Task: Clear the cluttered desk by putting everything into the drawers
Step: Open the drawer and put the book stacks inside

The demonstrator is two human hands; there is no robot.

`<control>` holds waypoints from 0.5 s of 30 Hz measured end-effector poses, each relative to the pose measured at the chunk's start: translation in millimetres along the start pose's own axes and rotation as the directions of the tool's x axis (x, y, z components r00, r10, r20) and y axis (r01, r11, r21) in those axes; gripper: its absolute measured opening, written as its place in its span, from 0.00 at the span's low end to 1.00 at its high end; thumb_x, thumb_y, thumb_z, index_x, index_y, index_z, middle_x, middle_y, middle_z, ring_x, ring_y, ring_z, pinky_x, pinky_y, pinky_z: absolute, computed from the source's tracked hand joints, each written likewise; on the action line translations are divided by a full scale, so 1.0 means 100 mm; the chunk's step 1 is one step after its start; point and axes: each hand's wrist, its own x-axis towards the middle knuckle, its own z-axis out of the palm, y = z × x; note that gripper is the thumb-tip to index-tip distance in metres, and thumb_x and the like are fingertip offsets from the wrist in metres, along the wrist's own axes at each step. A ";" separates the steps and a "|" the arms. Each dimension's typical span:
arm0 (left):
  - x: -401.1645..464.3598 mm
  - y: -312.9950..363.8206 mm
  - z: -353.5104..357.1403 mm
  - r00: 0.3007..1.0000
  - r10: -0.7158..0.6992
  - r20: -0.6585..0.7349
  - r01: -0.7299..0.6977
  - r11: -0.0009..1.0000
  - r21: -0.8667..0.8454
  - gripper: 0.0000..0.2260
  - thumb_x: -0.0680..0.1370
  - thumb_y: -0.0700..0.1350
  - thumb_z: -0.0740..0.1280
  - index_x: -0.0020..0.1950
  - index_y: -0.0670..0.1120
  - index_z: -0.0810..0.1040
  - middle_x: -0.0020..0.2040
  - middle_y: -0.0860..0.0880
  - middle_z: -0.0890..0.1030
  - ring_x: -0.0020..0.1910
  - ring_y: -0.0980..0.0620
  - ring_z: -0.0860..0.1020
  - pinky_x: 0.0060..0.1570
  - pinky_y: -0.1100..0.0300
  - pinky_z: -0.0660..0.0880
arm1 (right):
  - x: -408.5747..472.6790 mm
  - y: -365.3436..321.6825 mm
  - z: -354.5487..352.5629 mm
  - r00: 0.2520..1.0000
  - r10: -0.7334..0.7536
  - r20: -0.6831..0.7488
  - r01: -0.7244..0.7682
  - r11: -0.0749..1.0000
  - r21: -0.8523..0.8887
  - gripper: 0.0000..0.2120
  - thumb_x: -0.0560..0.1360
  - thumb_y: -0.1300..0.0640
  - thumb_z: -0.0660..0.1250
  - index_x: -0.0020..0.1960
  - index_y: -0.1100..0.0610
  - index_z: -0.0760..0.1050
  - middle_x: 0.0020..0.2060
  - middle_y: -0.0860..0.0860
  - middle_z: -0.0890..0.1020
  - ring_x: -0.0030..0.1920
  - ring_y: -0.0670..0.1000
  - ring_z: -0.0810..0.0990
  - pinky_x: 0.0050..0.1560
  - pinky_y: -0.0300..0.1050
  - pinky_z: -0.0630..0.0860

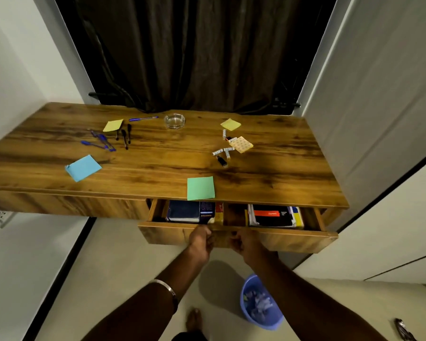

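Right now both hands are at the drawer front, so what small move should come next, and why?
Probably let go with the right hand and pick up the green note pad. The drawer already stands open with books inside and a bare gap in the middle, and that pad lies at the desk edge directly above it. The left hand can stay on the drawer front.

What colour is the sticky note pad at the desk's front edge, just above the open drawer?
Green: the pad shows plainly in the head view.
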 end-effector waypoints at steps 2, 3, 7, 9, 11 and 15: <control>0.08 0.07 0.04 1.000 -0.007 -0.003 0.007 1.000 0.005 0.12 0.74 0.34 0.55 0.33 0.44 0.72 0.25 0.48 0.74 0.25 0.50 0.71 0.28 0.63 0.68 | 0.08 -0.06 0.03 1.000 -0.007 0.002 0.007 1.000 0.007 0.10 0.79 0.63 0.56 0.39 0.61 0.69 0.23 0.52 0.78 0.25 0.50 0.77 0.23 0.37 0.72; 0.12 0.11 0.07 1.000 -0.010 0.003 0.010 1.000 0.003 0.11 0.73 0.34 0.56 0.34 0.44 0.72 0.27 0.47 0.74 0.27 0.50 0.72 0.29 0.62 0.69 | 0.11 -0.10 0.05 1.000 -0.018 -0.003 0.018 1.000 0.022 0.10 0.79 0.63 0.57 0.40 0.61 0.69 0.24 0.53 0.78 0.26 0.50 0.78 0.26 0.38 0.73; 0.23 0.25 0.15 0.999 0.007 0.042 -0.006 1.000 -0.017 0.10 0.74 0.34 0.56 0.38 0.42 0.74 0.26 0.46 0.79 0.33 0.46 0.76 0.37 0.58 0.74 | 0.26 -0.25 0.10 0.999 -0.031 -0.014 0.033 0.993 0.111 0.07 0.78 0.64 0.57 0.40 0.59 0.67 0.29 0.55 0.74 0.31 0.52 0.76 0.34 0.43 0.74; 0.31 0.32 0.18 0.999 0.007 0.047 -0.007 1.000 0.000 0.08 0.74 0.36 0.57 0.41 0.42 0.75 0.33 0.43 0.80 0.37 0.45 0.77 0.42 0.56 0.75 | 0.31 -0.34 0.12 0.999 -0.036 -0.020 0.038 0.997 0.069 0.08 0.79 0.59 0.59 0.41 0.59 0.67 0.28 0.54 0.74 0.29 0.51 0.76 0.27 0.40 0.72; 0.39 0.38 0.21 0.999 0.004 0.054 -0.004 1.000 -0.003 0.07 0.75 0.36 0.57 0.42 0.42 0.74 0.39 0.42 0.78 0.40 0.44 0.77 0.43 0.55 0.75 | 0.32 -0.41 0.13 0.995 -0.084 -0.049 0.086 0.996 0.032 0.07 0.79 0.56 0.61 0.46 0.60 0.69 0.32 0.56 0.77 0.29 0.51 0.77 0.23 0.38 0.71; 0.53 0.46 0.27 0.998 0.027 0.049 -0.029 0.999 0.038 0.06 0.76 0.36 0.57 0.41 0.42 0.72 0.42 0.40 0.76 0.44 0.43 0.75 0.45 0.53 0.74 | 0.34 -0.49 0.15 0.989 -0.140 -0.049 0.144 0.985 0.094 0.06 0.79 0.56 0.63 0.49 0.60 0.70 0.41 0.60 0.77 0.35 0.53 0.78 0.29 0.42 0.74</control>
